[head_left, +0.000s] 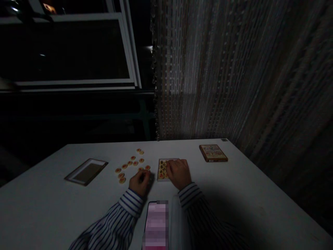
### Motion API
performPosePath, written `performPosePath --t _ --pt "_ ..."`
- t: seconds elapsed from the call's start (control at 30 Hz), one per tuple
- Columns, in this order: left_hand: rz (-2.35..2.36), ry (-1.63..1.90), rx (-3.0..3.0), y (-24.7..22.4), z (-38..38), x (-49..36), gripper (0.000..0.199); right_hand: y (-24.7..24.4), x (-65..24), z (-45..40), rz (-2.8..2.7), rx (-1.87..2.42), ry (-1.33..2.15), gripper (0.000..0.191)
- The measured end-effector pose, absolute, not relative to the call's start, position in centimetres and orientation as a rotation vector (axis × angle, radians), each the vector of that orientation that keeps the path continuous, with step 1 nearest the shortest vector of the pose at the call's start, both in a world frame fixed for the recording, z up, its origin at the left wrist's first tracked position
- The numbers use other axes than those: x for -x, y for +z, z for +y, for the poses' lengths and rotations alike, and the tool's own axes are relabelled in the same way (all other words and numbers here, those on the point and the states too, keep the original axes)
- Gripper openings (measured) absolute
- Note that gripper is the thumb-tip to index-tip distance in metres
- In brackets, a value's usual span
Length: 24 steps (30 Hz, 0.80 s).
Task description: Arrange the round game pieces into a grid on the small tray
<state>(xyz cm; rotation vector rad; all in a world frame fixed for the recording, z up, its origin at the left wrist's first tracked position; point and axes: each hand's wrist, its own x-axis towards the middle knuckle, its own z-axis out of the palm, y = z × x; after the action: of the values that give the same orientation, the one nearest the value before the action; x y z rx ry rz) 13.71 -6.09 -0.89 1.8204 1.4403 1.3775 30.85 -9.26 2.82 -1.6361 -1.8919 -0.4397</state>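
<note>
Round wooden Chinese chess pieces (130, 163) with red markings lie scattered on the left half of the white table. At their near right edge my left hand (140, 182) is curled closed, its fingertips near a couple of pieces; anything inside it is hidden. A shallow square tray (163, 180) sits in front of me with rows of pieces (161, 168), some marked dark and some red. My right hand (179, 173) covers the tray's right side, fingers bent and pressed together over the pieces. What those fingertips hold, if anything, cannot be seen.
An upturned box lid (87, 171) lies at the left. A printed box (213, 153) rests at the back right. Close to me are a lit phone (156, 225) and a pale, translucent object (178, 225). A bead curtain (197, 69) hangs behind the white table (234, 194).
</note>
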Motion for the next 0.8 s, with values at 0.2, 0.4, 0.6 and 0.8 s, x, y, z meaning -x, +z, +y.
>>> performPosePath --t 0.2,0.4,0.6,0.8 --pt "1.521 1.366 -1.818 -0.8 -6.1 -13.8 0.028 3.1 -30.8 -9.5 -1.895 1.63 -0.406 0.021" --pt "1.517 1.346 -1.822 -1.2 -5.9 -13.9 0.029 2.8 -30.8 -9.5 -1.876 1.617 -0.389 0.021" --pt "1.454 1.334 -1.794 -1.7 -5.6 -13.8 0.03 2.3 -31.1 -9.2 -1.869 1.575 -0.43 0.019" --pt "1.357 1.303 -1.709 -1.4 -5.6 -13.4 0.026 2.0 -31.7 -8.7 -1.865 1.532 -0.527 0.025"
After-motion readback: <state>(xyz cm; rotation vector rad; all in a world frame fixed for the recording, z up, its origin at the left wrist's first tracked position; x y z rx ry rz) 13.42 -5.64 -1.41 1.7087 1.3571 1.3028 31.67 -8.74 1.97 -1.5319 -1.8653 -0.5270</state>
